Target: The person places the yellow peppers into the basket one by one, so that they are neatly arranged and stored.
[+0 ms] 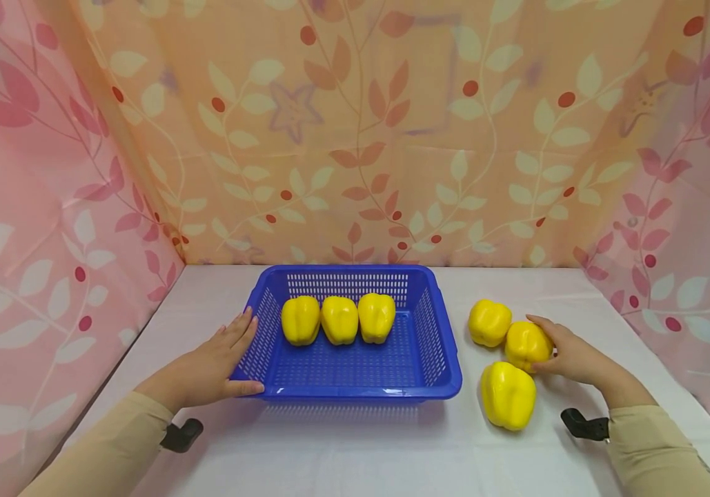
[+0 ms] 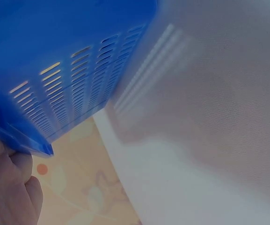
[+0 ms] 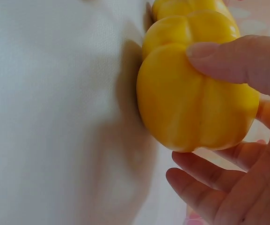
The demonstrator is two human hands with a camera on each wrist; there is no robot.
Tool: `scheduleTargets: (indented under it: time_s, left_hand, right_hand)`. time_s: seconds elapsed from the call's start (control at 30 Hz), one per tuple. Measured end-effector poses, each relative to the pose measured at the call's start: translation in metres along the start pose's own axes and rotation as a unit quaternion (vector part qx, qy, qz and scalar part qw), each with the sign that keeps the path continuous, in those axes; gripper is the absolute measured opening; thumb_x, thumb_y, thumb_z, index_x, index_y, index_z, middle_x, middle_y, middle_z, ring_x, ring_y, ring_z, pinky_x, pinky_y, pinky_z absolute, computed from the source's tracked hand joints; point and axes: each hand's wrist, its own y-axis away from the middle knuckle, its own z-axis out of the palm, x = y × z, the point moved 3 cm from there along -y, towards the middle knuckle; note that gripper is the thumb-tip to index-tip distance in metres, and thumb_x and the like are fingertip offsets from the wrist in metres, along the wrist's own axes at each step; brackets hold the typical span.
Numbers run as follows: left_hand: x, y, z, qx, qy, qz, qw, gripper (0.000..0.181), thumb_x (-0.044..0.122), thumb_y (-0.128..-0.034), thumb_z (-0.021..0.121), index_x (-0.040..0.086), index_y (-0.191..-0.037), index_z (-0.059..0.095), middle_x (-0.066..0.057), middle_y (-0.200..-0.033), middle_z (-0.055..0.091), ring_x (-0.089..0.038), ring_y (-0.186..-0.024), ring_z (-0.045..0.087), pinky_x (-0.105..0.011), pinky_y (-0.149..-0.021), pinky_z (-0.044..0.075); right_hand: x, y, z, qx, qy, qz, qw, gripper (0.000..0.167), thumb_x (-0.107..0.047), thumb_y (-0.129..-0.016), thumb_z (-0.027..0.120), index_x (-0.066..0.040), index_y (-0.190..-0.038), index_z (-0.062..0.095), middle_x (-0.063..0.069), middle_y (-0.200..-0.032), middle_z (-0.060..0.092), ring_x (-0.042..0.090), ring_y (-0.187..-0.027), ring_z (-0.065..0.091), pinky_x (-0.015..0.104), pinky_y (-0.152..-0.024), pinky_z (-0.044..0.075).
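A blue plastic basket (image 1: 355,392) with slotted walls sits mid-table, holding a row of yellow bell peppers: left (image 1: 301,322), middle (image 1: 339,320) and right (image 1: 377,319). At its left rim and near corner, my left hand (image 1: 208,366) rests with fairly straight fingers, the thumb along the corner. To the basket's right, my right hand (image 1: 575,355) holds a yellow bell pepper (image 3: 191,103) between thumb and fingers. Close around that one lie two more peppers, one behind (image 1: 489,323) and one nearer me (image 1: 508,396). In the right wrist view the thumb (image 3: 240,63) presses on the held pepper.
The table (image 1: 355,455) has a white cover. Behind it hangs an orange leaf-patterned cloth (image 1: 355,138), with pink patterned cloths at the left (image 1: 50,241) and right (image 1: 690,228). Dark straps or mounts show at both wrists.
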Motion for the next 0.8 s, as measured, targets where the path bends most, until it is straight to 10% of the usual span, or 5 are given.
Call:
scheduleTargets:
  time_s: [0.8]
  left_hand:
    - [0.0013,0.0016,-0.0018,0.008,-0.002,0.007,0.9999,0.109,0.072,-0.0731,0.051,0.001,-0.146,0.012,-0.019,-0.152,0.003,-0.035,-0.138,0.012,-0.053,-0.108,0.015]
  right_hand:
    - [0.0042,0.0001,-0.0009,0.046,0.012,0.03,0.9984,0.092,-0.043,-0.066,0.078,0.009,-0.128,0.034,0.032,-0.122,0.042,0.046,-0.105,0.045,0.062,-0.087,0.038]
